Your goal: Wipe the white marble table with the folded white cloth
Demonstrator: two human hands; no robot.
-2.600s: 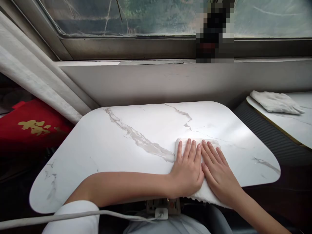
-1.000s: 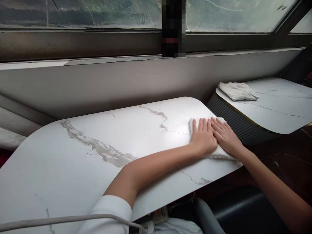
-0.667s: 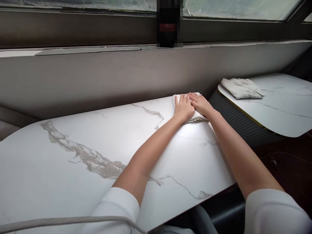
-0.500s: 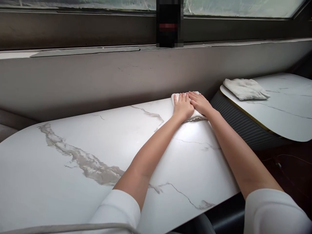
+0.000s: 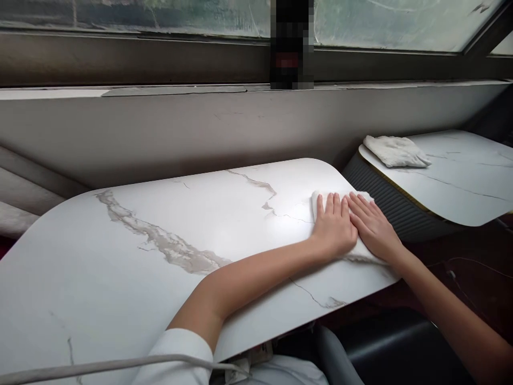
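A folded white cloth (image 5: 364,253) lies flat near the right end of a white marble-patterned table (image 5: 256,230). My left hand (image 5: 334,227) presses palm down on its left part, fingers stretched out. Right beside it, my right hand (image 5: 374,224) rests flat on the cloth's right part with the fingers extended. The two hands touch or nearly touch and cover most of the cloth. Neither hand is curled around it.
A second marble-patterned table (image 5: 468,182) stands at the right, with another folded white cloth (image 5: 396,151) at its near corner. Behind runs a wall (image 5: 200,125) below a window. A black seat (image 5: 396,347) and a grey cable (image 5: 120,364) are close to me.
Both hands and the cloth have moved from the table's far edge toward me and to the right. The camera view has also shifted a little.
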